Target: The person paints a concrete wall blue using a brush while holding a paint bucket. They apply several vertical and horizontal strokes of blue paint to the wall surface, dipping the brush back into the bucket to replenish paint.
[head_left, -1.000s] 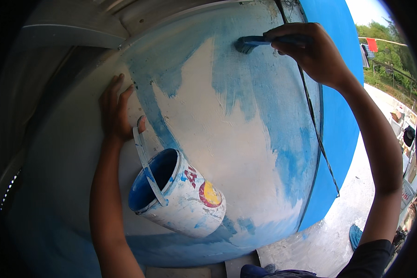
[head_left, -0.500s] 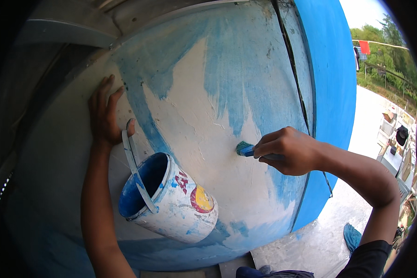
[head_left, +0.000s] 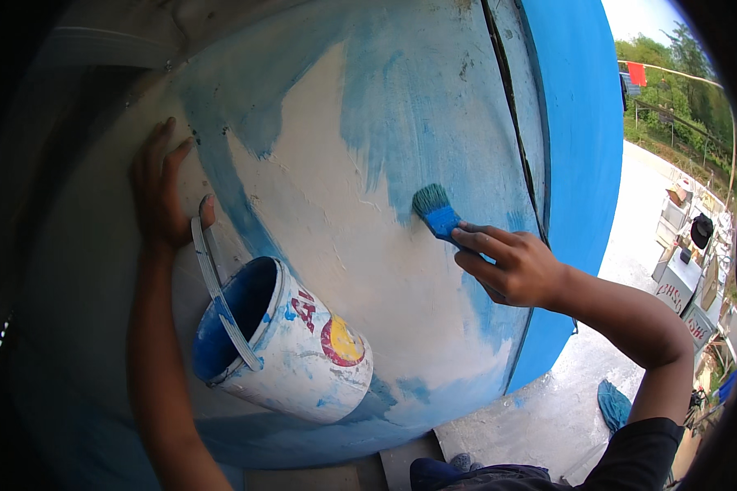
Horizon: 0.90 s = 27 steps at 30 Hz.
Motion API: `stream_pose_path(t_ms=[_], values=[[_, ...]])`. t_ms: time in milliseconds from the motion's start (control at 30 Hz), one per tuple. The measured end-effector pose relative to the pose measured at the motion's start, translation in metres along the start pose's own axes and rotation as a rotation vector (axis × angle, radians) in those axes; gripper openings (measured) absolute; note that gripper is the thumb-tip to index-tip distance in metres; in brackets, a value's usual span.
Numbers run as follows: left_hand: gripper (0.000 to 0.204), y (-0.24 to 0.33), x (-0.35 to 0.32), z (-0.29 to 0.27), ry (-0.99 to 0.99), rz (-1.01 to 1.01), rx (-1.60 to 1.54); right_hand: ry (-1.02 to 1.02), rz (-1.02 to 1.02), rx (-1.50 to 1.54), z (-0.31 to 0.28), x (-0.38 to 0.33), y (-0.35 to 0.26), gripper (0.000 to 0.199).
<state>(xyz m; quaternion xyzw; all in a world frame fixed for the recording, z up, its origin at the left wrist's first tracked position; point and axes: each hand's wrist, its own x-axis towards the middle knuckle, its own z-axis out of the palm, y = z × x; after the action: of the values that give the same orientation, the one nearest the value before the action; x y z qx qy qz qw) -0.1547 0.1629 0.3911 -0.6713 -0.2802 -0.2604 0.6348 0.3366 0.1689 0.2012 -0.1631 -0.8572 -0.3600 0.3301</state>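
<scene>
My right hand [head_left: 512,266] grips a paintbrush [head_left: 436,212] with blue-coated bristles pressed against the wall [head_left: 344,213], at the edge between blue paint and a bare whitish patch. My left hand [head_left: 162,192] lies flat on the wall with fingers spread, and the handle of a white paint bucket [head_left: 291,344] hangs from its thumb. The bucket holds blue paint and hangs tilted against the wall, beside my left forearm.
A dark vertical cable or seam [head_left: 520,147] runs down the wall beside a fully blue section [head_left: 585,164]. A concrete floor [head_left: 565,409] lies below to the right with a blue cloth [head_left: 616,405] on it. Boxes and clutter [head_left: 696,270] stand far right, trees beyond.
My right hand swept the brush from high on the wall down to mid height, then slightly up and left. The left hand and the bucket have hardly moved.
</scene>
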Motion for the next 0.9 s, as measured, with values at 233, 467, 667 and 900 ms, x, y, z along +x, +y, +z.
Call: stream_pose_path(t_ms=[233, 467, 667, 900], values=[[0.079, 0.001, 0.005, -0.001, -0.013, -0.027, 0.049, -0.275, 0.286, 0.505, -0.023, 0.012, 0.002, 0.015], [0.079, 0.001, 0.0, 0.004, -0.015, -0.048, 0.043, 0.365, 0.188, 0.188, -0.068, 0.07, 0.074, 0.016], [0.081, -0.001, -0.001, -0.004, -0.028, -0.027, 0.086, 0.061, 0.054, -0.072, -0.008, 0.006, 0.005, 0.014], [0.085, 0.006, 0.001, 0.002, -0.04, -0.087, 0.047, -0.548, 0.043, 0.403, -0.003, -0.001, -0.049, 0.018]])
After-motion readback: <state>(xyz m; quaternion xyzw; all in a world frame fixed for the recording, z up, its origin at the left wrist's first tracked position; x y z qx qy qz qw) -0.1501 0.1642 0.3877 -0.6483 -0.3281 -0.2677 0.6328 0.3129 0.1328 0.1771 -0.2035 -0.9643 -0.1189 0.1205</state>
